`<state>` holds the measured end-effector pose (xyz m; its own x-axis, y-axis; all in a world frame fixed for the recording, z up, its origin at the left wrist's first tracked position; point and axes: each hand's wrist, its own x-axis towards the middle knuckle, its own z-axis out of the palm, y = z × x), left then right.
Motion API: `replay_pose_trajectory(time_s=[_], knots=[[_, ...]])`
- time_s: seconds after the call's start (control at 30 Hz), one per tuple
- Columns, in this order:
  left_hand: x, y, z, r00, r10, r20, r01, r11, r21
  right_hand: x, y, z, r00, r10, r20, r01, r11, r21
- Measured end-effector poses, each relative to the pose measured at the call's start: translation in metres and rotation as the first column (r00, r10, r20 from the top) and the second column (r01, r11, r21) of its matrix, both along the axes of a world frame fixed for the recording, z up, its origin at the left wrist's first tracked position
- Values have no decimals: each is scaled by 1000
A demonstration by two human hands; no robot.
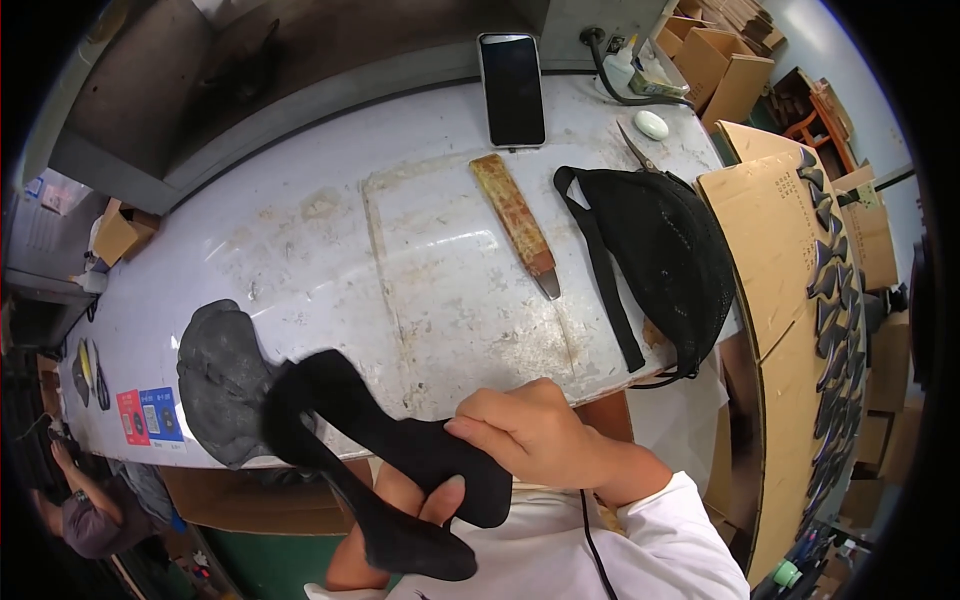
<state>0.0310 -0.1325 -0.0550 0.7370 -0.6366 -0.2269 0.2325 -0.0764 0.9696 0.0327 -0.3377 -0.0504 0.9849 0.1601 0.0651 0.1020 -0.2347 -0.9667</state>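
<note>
In front of my body, over the table's near edge, I hold a black, matte, U-shaped piece (400, 440) with two long arms joined by a curved bend; its exact kind I cannot make out. My left hand (425, 500) grips it from below, thumb showing between the arms and most fingers hidden behind it. The closed fingers of my right hand (535, 435) pinch the edge of its upper arm. Just beyond the bend, a dark grey putty-like lump (225, 380) lies on the white table (300, 260).
A tape-wrapped knife (515, 220) and black waist bag (655, 260) lie right of centre. Behind them are a phone (512, 90), scissors (635, 147) and a white oval object (651, 125). Cardboard (785, 400) at right carries several dark curved pieces. Another person (100, 510) is at far left.
</note>
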Motion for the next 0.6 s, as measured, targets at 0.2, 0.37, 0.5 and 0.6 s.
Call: replay_pose_trajectory(time_s=[0.2, 0.37, 0.5, 0.6], knots=[[-10, 14, 13, 857, -213, -470, 121, 968, -219, -5, 17, -18, 949, 183, -257, -46, 887, 459], [10, -1, 5, 927, -204, -314, 121, 957, -264, -13, 16, -16, 825, 273, -494, 234, 630, 740], [7, -10, 66, 816, 83, -572, -167, 981, -96, -9, 10, -13, 904, 305, -299, -83, 812, 578], [9, -6, 68, 867, 129, -482, -139, 990, 15, -10, 2, -24, 823, 469, -320, -164, 737, 656]])
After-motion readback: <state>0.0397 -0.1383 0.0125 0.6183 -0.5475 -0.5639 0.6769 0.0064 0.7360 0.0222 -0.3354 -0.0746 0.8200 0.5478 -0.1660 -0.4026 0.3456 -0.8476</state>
